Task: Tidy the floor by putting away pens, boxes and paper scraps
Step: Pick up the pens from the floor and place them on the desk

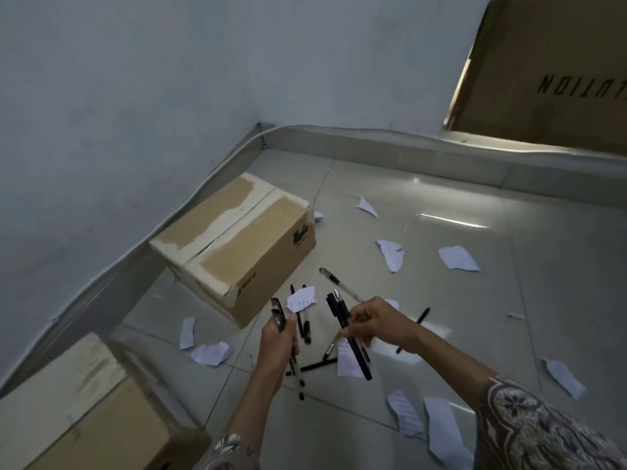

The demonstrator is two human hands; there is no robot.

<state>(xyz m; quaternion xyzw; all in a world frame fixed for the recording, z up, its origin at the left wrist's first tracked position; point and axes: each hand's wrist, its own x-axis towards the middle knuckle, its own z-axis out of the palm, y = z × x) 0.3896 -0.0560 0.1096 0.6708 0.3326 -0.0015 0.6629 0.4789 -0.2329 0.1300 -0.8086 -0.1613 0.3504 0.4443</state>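
Note:
My left hand (pixel 279 337) grips a few black pens (pixel 279 315) that stick out above and below the fist. My right hand (pixel 376 322) holds another bunch of black pens (pixel 346 325), tips up, slanting down to the right. More pens (pixel 305 329) lie on the tiled floor between and beyond my hands, one clear-barrelled pen (pixel 334 279) farther off and one black pen (pixel 420 318) to the right. Torn white paper scraps (pixel 458 258) are scattered over the floor. A closed cardboard box (pixel 234 245) lies by the wall, and a second box (pixel 81 412) sits at the lower left.
A large brown carton (pixel 549 72) leans against the wall at the upper right. The white walls meet in a corner (pixel 263 130) with a grey skirting strip. The glossy tiles reflect light at the right.

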